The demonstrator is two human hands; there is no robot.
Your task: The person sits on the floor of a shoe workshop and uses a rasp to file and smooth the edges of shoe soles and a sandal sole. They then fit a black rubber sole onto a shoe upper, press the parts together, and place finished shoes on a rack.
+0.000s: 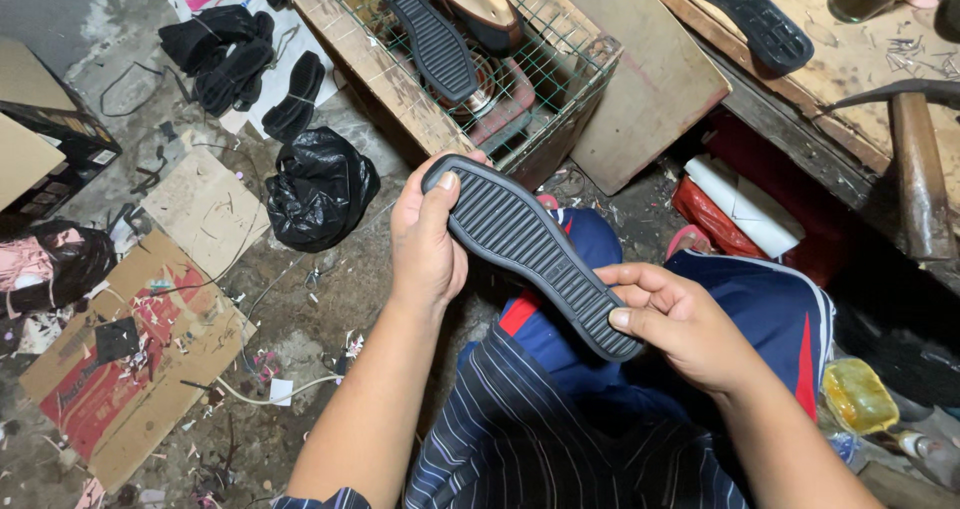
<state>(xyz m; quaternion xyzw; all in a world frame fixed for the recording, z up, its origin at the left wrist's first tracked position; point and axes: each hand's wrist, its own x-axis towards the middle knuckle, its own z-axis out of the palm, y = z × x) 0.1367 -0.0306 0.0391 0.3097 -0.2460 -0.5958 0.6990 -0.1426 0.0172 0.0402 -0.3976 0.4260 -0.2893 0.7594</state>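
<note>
Both hands hold a dark grey ribbed shoe sole [530, 249] above my lap, tread side up and slanting from upper left to lower right. My left hand [425, 244] grips its toe end, thumb pressed on the tread. My right hand [680, 319] grips the heel end, thumb on the edge. Blue shorts and a striped shirt lie below.
A wire-mesh crate [540, 79] ahead carries another black sole [425, 34] and a tan insole. A third sole [745, 9] lies on the wooden bench at the right, near a hammer [915, 159]. A black plastic bag [320, 189], cardboard and scraps cover the floor at the left.
</note>
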